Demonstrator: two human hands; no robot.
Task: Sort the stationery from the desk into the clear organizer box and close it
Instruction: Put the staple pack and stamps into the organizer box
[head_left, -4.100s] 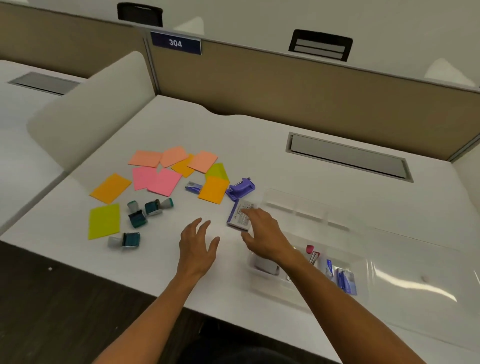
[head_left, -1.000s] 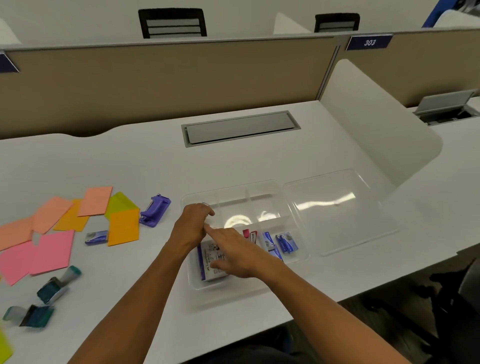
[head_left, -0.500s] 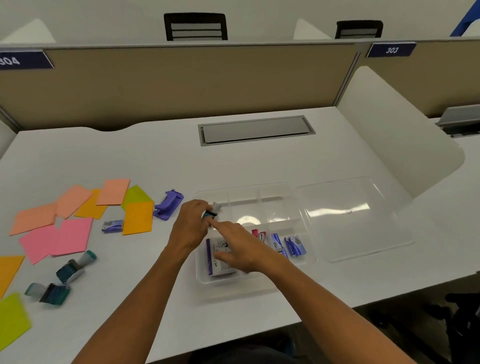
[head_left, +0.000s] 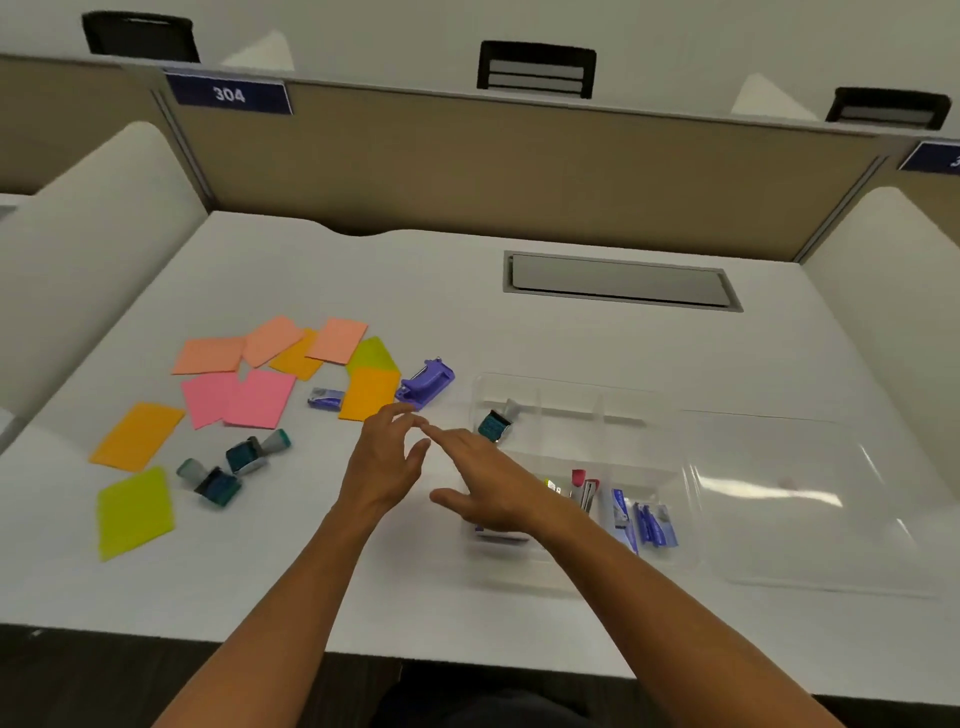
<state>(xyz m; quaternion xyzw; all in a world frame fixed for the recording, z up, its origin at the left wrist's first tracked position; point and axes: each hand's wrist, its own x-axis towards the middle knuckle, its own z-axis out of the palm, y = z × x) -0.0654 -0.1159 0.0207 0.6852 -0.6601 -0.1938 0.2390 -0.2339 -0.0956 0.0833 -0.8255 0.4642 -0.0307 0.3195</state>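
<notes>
The clear organizer box (head_left: 644, 415) lies open on the white desk, its lid (head_left: 810, 499) flat to the right. A teal stamp (head_left: 496, 423) rests in its back left compartment; blue staple packs (head_left: 647, 522) and a red item (head_left: 582, 483) lie in the front compartments. My left hand (head_left: 384, 462) hovers empty, fingers spread, left of the box. My right hand (head_left: 488, 483) is open over the box's front left corner, covering a white packet (head_left: 493, 532). Two teal stamps (head_left: 234, 465), a purple hole punch (head_left: 426, 382), a small blue stapler (head_left: 324, 397) and several coloured sticky notes (head_left: 260, 395) lie on the desk to the left.
A grey cable hatch (head_left: 621, 280) is set into the desk behind the box. White side dividers (head_left: 88, 239) stand left and right, with a tan partition (head_left: 493, 171) at the back. The desk's front edge (head_left: 363, 649) runs just below my forearms.
My left hand has let go of the teal stamp, which now lies in the back left compartment. Both hands have drawn back from the box toward the left, fingers apart. The view has swung left.
</notes>
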